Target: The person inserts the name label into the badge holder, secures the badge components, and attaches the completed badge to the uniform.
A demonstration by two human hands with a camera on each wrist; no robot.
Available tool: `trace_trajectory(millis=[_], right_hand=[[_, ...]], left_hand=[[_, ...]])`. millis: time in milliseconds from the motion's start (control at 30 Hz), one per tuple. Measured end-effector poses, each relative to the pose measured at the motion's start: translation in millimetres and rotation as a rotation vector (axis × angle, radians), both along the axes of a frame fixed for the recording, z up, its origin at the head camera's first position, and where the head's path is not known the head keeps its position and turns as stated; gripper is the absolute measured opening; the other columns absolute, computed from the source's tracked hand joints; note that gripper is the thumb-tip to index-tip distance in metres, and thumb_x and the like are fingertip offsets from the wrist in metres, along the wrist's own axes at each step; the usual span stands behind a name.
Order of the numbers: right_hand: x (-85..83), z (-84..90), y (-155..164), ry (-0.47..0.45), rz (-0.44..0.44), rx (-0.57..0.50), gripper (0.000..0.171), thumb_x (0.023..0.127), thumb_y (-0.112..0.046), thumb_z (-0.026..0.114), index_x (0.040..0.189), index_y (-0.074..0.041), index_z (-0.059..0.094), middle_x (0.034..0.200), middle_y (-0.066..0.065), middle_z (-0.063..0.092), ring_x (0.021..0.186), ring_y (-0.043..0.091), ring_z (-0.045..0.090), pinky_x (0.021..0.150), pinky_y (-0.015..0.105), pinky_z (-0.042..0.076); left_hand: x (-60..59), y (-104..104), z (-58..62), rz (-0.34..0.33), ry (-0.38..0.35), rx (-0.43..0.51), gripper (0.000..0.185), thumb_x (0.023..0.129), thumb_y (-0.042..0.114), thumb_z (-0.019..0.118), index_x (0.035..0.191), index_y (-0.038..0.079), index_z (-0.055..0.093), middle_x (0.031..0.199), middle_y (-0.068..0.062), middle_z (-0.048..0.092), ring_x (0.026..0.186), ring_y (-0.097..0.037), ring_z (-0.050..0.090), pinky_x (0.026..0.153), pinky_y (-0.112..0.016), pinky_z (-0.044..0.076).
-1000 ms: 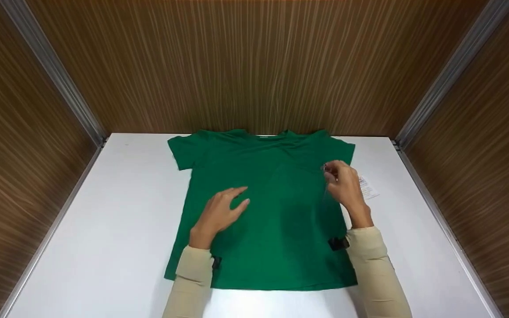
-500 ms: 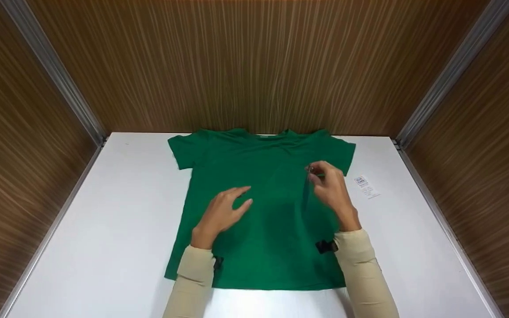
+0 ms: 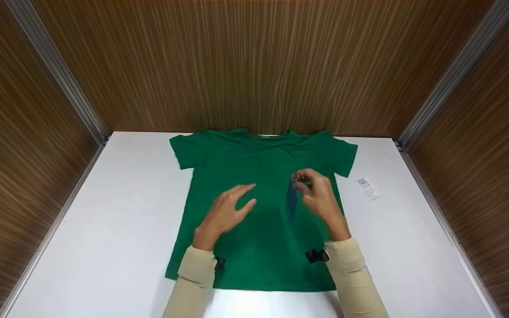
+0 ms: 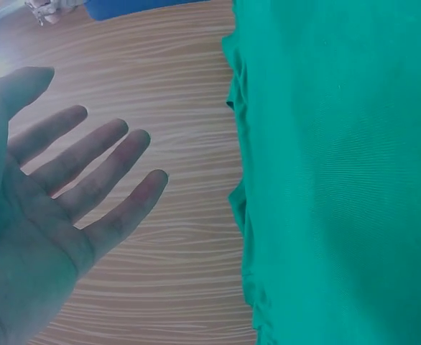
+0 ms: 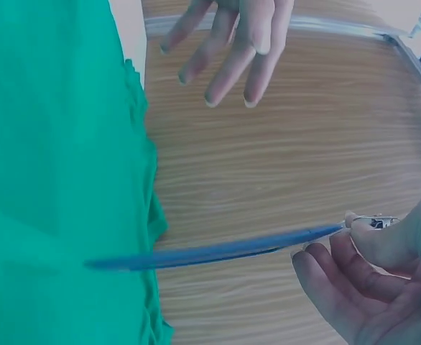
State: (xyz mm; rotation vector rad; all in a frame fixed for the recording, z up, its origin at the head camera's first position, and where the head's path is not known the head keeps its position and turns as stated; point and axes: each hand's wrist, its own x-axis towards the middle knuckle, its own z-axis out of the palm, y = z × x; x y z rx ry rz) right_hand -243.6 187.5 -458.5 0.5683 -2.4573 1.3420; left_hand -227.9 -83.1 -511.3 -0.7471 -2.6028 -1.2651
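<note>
My right hand (image 3: 320, 198) pinches a small metal clip (image 5: 379, 222) between thumb and fingertips. From the clip hangs a flat blue card (image 3: 291, 201), over the right part of a green T-shirt (image 3: 259, 251). The right wrist view catches the card nearly edge-on, as a thin blue strip (image 5: 218, 254). Above the shirt's left half, my left hand (image 3: 221, 214) holds nothing, its fingers spread and relaxed in the left wrist view. The shirt lies spread out, collar at the far edge and sleeves out to the sides.
A white printed paper slip (image 3: 368, 189) lies on the white table (image 3: 117, 229) to the right of the shirt. Wood-grain panels (image 3: 254, 66) rise at the back and both sides, with metal rails (image 3: 55, 68) at the corners.
My right hand has moved left over the shirt with the blue card, off the paper slip that it partly covered before. My left hand has shifted only slightly right.
</note>
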Motion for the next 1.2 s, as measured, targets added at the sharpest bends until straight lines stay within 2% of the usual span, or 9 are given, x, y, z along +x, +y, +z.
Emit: trace_trajectory(millis=[200, 400, 633, 833, 1200], right_hand=[[7.9, -2.6, -7, -0.02, 0.039, -0.026, 0.018, 0.099, 0.008, 0.059, 0.11, 0.001, 0.07, 0.108, 0.016, 0.073, 0.098, 0.026, 0.071, 0.079, 0.033, 0.063], [12.8, -2.6, -12, -0.053, 0.08, -0.041, 0.019, 0.099, 0.01, 0.057, 0.11, 0.001, 0.07, 0.108, 0.016, 0.072, 0.099, 0.025, 0.07, 0.08, 0.034, 0.063], [15.7, -2.8, -14, -0.027, 0.091, -0.053, 0.019, 0.098, 0.011, 0.058, 0.11, 0.002, 0.07, 0.108, 0.016, 0.072, 0.098, 0.026, 0.07, 0.079, 0.036, 0.064], [18.3, -4.7, -17, 0.001, 0.123, -0.053, 0.018, 0.098, 0.011, 0.059, 0.109, 0.002, 0.07, 0.106, 0.016, 0.072, 0.097, 0.027, 0.07, 0.077, 0.037, 0.065], [21.2, -5.3, -26, -0.049, 0.22, -0.053, 0.013, 0.099, 0.007, 0.061, 0.109, 0.003, 0.067, 0.105, 0.017, 0.071, 0.098, 0.028, 0.072, 0.083, 0.034, 0.064]], left_hand=[[2.7, 3, 2.2, -0.009, 0.019, 0.01, 0.047, 0.105, 0.033, 0.061, 0.149, 0.015, 0.056, 0.147, -0.01, 0.061, 0.136, -0.028, 0.059, 0.113, -0.049, 0.048], [5.1, 4, 2.4, -0.006, 0.018, 0.006, 0.049, 0.105, 0.031, 0.061, 0.15, 0.015, 0.055, 0.148, -0.01, 0.059, 0.138, -0.028, 0.057, 0.115, -0.049, 0.047], [5.3, 9, 3.0, -0.009, 0.031, 0.002, 0.048, 0.105, 0.031, 0.061, 0.15, 0.015, 0.055, 0.149, -0.01, 0.059, 0.139, -0.028, 0.057, 0.115, -0.049, 0.047], [6.8, 14, 3.7, -0.035, 0.053, -0.005, 0.048, 0.107, 0.035, 0.057, 0.152, 0.018, 0.053, 0.15, -0.009, 0.057, 0.14, -0.027, 0.055, 0.116, -0.048, 0.046], [7.7, 18, 7.3, -0.073, 0.068, 0.015, 0.045, 0.108, 0.036, 0.053, 0.15, 0.018, 0.055, 0.149, -0.008, 0.058, 0.139, -0.024, 0.056, 0.116, -0.044, 0.046]])
